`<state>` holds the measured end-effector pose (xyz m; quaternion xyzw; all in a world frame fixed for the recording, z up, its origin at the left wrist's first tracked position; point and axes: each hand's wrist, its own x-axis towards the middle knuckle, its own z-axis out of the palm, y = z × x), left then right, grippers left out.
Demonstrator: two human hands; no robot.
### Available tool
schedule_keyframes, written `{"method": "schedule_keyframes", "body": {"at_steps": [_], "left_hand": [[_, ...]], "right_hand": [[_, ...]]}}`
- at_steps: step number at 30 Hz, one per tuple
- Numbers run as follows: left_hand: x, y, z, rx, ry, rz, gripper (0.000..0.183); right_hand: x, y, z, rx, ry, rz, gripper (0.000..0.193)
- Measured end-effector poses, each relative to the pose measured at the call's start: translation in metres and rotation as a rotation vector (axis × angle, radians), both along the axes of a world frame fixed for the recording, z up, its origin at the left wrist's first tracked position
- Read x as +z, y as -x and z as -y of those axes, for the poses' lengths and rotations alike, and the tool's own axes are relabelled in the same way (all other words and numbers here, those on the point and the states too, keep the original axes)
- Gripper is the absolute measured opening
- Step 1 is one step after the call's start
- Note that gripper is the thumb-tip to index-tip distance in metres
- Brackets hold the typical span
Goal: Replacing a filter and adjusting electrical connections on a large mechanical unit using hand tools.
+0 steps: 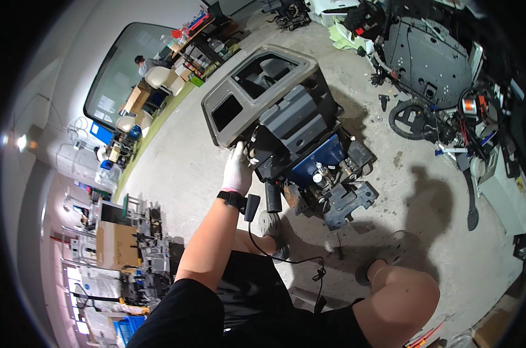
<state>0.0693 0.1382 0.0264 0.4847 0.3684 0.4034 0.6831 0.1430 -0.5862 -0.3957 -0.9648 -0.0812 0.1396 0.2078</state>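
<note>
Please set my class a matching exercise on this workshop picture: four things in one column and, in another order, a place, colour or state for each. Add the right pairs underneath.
Column one
1. Left hand
2. Wristband
3. Glass pane
4. Curved hose

Column two
A. Lies in the right part of the picture, among loose parts
B. Black, strapped round the forearm
C. White-gloved, at the edge of the unit
D. Black-edged, in the upper left of the picture

Right pairs: 1-C, 2-B, 3-D, 4-A
</note>
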Motion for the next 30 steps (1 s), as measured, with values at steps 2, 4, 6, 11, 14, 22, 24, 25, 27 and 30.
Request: {"method": "schedule_keyframes", "body": {"at_steps": [2, 4, 6, 11, 14, 22, 24, 25, 27, 30], "left_hand": [[-0.004, 0.007, -0.016, -0.058, -0.051, -0.054, 0.026], [0.001, 0.001, -0.013, -0.063, -0.062, -0.223, 0.026], [0.002, -0.007, -0.004, -0.034, -0.135, -0.273, 0.024], [-0.003, -0.009, -0.001, -0.142, -0.129, -0.275, 0.024], [-0.014, 0.027, -0.028, -0.116, -0.132, -0.261, 0.032], [0.010, 0.035, -0.026, -0.292, -0.155, -0.291, 0.031], [0.010, 0.045, -0.026, -0.406, -0.200, -0.307, 0.032], [0.013, 0.048, -0.023, -0.396, -0.217, -0.350, 0.033], [0.007, 0.057, -0.029, -0.367, -0.166, -0.346, 0.036], [0.001, 0.061, -0.032, -0.322, -0.123, -0.327, 0.046]], "right_hand": [[0.023, -0.016, 0.032, -0.030, 0.018, 0.037, 0.071], [0.057, -0.030, 0.068, -0.067, 0.053, 0.074, 0.073], [0.095, -0.042, 0.100, -0.101, 0.084, 0.110, 0.075], [0.211, -0.071, 0.145, -0.146, 0.002, 0.412, 0.055], [0.342, -0.097, -0.019, -0.093, -0.442, 0.407, 0.033], [0.536, -0.065, -0.261, 0.265, -0.741, 0.031, 0.037], [0.554, -0.060, -0.320, 0.386, -0.708, -0.078, 0.044], [0.562, -0.057, -0.348, 0.358, -0.706, -0.078, 0.044], [0.571, -0.049, -0.409, 0.585, -0.758, -0.042, 0.022], [0.590, -0.024, -0.478, 0.691, -0.733, -0.055, 0.028]]}}
